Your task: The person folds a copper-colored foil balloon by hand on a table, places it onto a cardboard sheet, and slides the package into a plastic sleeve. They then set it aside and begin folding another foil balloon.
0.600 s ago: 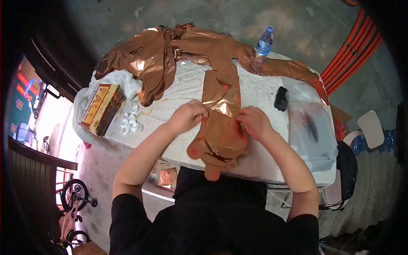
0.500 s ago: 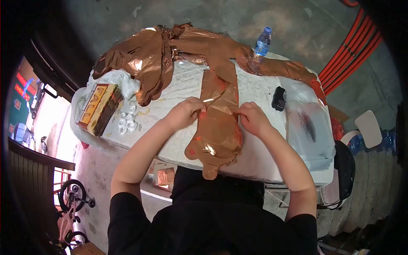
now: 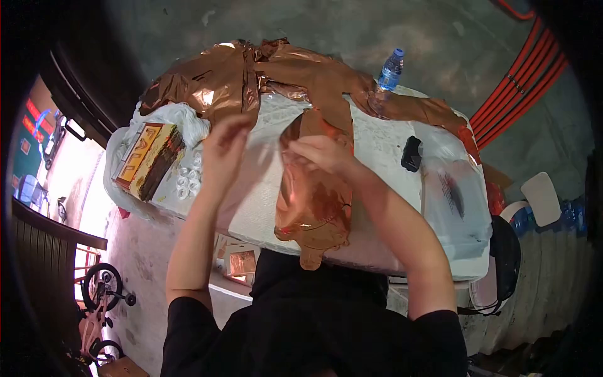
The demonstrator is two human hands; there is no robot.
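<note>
A flat copper-coloured foil balloon [image 3: 317, 213] lies lengthwise down the middle of the table, its rounded tab hanging over the near edge. My right hand [image 3: 326, 154] reaches across its upper part, fingers pinched at the balloon's left edge, which is lifted and curled there. My left hand [image 3: 227, 147] is raised off the balloon to the left, smeared by motion, so its fingers cannot be made out. More flat copper foil balloons [image 3: 308, 72] spread along the table's far side.
On the left are a thick yellow-and-brown stack [image 3: 146, 160], white plastic bags [image 3: 182, 122] and small clear rolls [image 3: 187, 182]. A black object [image 3: 411, 154] and a plastic packet [image 3: 455, 207] lie right. A water bottle [image 3: 391, 70] stands at the back of the white table [image 3: 251, 217].
My left hand has left the balloon and risen to the left. My right hand has moved left across to the balloon's left edge, and the foil there has lifted and shifted.
</note>
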